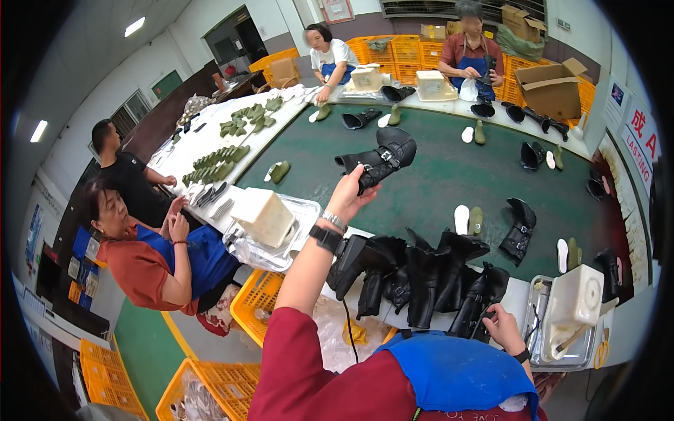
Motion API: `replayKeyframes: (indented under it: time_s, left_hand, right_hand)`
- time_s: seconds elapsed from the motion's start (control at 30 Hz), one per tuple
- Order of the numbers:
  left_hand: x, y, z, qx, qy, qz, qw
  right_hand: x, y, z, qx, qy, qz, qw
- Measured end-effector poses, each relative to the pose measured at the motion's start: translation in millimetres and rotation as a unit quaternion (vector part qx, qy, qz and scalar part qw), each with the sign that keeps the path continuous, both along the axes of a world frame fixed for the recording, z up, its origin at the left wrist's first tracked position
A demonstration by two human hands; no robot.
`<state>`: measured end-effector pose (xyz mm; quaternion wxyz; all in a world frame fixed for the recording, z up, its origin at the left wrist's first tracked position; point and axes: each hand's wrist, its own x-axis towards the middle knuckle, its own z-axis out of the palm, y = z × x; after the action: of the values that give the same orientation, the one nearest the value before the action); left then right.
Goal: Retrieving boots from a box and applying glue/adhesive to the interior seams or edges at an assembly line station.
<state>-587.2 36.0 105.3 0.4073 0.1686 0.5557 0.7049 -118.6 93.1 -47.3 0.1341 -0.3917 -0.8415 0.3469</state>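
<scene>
My left hand is stretched out over the green work surface, its fingers closed round a black buckled boot upper. The boot lies tilted in the grip, its rounded end toward the upper right. Close to my body, my right hand is bent at the fingers against a black boot at the right end of a row. Several other black boots stand packed together along the near white edge. Exactly where my right fingertips grip is hard to make out.
Black boots, white insoles and green shoe forms lie spaced over the green surface. Metal trays with pale containers flank me. Yellow crates stand below. Co-workers are at the left and far side.
</scene>
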Motion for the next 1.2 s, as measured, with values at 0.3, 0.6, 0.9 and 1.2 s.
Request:
replayKeyframes:
  time_s: [0.3,0.6,0.9,1.2]
  left_hand:
    - [-74.9,92.7,-67.9,-0.082,-0.022,-0.035,0.996]
    - [-95.3,145.8,-184.6,-0.162,-0.07,-0.047,0.983]
    - [-133.5,147.6,-234.9,-0.363,0.058,-0.106,0.924]
    - [3.0,88.3,-21.2,0.052,0.266,-0.176,0.946]
  right_hand:
    - [7.1,0.4,1.0,-0.022,-0.017,-0.026,0.999]
    - [4.9,-4.8,12.9,-0.014,-0.046,-0.077,0.996]
    - [-13.4,40.0,21.2,0.14,0.039,-0.121,0.982]
    - [-23.9,96.1,-27.6,-0.115,0.153,-0.138,0.972]
